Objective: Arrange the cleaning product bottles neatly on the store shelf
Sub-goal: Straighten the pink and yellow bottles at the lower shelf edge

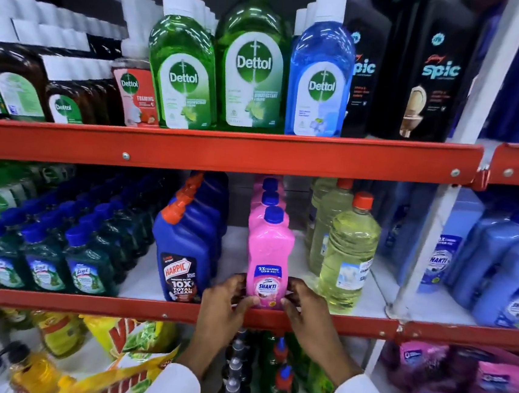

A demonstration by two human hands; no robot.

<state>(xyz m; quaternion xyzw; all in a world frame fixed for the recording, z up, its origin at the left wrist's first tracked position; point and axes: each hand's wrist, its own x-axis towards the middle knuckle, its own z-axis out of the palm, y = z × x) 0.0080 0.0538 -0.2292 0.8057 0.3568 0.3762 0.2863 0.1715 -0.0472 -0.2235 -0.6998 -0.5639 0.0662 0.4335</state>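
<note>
Middle shelf (322, 284): white deck behind a red front rail, rows of bottles running front to back.
Neighbours: blue Harpic bottle (185, 246) just to the left, yellow bottle (346, 252) to the right, gaps on both sides.
Pink Shakti bottle (268, 257): upright at the front edge, heading a pink row, long axis vertical, label facing out.
Left hand (225, 304): fingers on the base's left side.
Right hand (304, 308): fingers on the base's right side.
Grip: both closed around the base, equally near; likely squaring next.

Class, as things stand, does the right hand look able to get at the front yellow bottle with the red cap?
Probably yes: the yellow bottle stands just beside the right hand, nothing between, though that hand now grips the pink bottle.
</note>
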